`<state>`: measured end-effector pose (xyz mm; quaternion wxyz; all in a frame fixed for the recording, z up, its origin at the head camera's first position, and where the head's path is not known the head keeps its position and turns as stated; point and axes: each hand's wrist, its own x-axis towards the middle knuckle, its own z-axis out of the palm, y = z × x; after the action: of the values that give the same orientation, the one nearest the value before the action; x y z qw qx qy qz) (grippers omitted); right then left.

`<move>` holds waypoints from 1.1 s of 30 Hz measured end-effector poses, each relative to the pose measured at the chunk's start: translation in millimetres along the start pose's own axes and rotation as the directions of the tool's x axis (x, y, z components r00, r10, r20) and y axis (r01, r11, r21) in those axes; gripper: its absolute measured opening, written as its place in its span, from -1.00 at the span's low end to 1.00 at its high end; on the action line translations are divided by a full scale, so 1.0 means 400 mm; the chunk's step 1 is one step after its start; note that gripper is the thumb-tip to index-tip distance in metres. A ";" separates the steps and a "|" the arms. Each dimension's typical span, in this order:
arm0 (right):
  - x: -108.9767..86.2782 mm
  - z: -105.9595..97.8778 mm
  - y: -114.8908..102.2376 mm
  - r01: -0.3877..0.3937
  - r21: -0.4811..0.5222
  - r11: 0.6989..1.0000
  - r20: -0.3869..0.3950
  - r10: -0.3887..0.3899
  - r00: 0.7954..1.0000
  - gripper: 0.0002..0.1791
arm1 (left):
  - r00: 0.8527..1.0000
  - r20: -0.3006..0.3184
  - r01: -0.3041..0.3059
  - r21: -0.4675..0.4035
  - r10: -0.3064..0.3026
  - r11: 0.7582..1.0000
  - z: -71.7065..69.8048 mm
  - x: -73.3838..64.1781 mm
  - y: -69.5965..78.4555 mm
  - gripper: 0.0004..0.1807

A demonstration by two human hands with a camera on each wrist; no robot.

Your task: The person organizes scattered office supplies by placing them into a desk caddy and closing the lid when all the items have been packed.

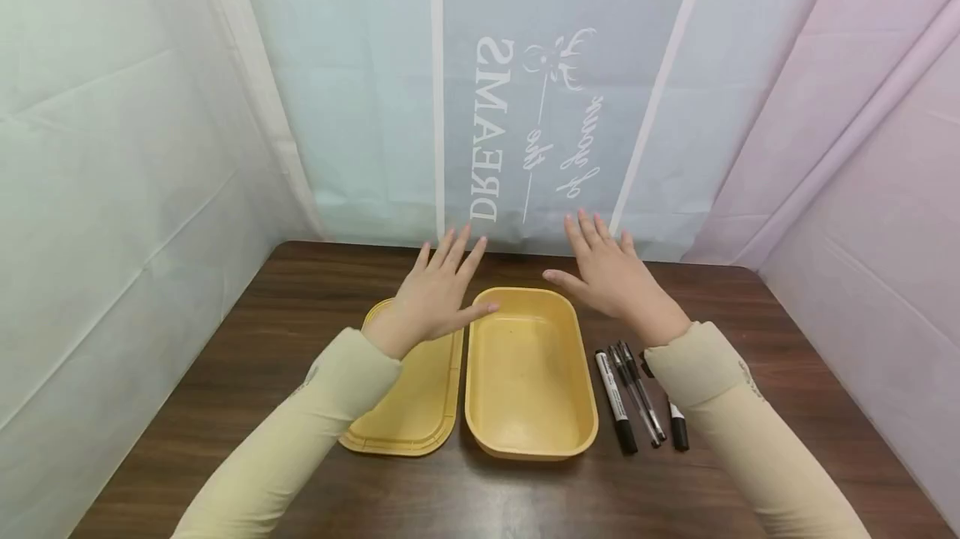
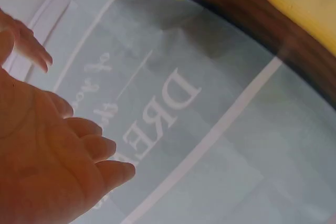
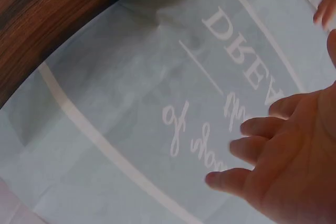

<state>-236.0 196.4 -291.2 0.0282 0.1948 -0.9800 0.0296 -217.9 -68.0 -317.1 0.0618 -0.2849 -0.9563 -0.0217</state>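
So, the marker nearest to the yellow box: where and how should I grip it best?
Probably pinch the marker across its white barrel, from above, with the right hand. It lies flat, a narrow strip of table separates it from the box, and the gap to the pens widens toward its black end.

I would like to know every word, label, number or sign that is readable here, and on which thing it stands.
"DREAMS": on the hanging backdrop, turned sideways.
"of your": script on the same backdrop.
"the": smaller script there, probably read so.
Antler-like drawing: also on the backdrop.
Marker beside the pens: printing on its white barrel, too small to read.
No number is readable.
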 end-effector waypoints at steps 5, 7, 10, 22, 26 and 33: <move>-0.012 -0.010 0.020 -0.027 0.047 0.999 0.007 0.026 1.000 0.02 | 1.000 -0.006 -0.011 -0.070 0.011 0.997 0.077 -0.065 0.006 -0.05; -0.020 -0.013 0.029 -0.044 0.065 0.997 -0.003 0.044 0.999 -0.01 | 1.000 -0.003 -0.022 -0.093 0.021 0.995 0.112 -0.089 0.013 -0.06; -0.037 -0.016 0.047 -0.057 0.075 0.996 -0.069 0.063 0.996 -0.20 | 0.999 -0.003 -0.050 -0.107 0.050 0.993 0.158 -0.118 0.029 -0.06; -0.143 0.011 0.170 -0.104 0.176 0.979 -0.162 0.133 0.978 -0.66 | 0.998 0.016 -0.061 -0.013 0.061 0.998 0.242 -0.168 0.068 -0.09; -0.185 0.029 0.222 -0.128 0.203 0.971 -0.143 0.159 0.977 -0.63 | 0.998 0.014 -0.055 -0.006 0.055 0.998 0.246 -0.168 0.068 -0.09; -0.256 0.074 0.311 -0.208 0.206 0.956 -0.059 0.224 0.973 -0.69 | 0.998 0.011 -0.058 -0.004 0.058 0.998 0.247 -0.168 0.067 -0.09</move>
<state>-190.5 347.9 -333.4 0.0452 0.0871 -0.9855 0.1382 -158.0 -74.2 -423.7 0.0565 -0.3126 -0.9480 -0.0198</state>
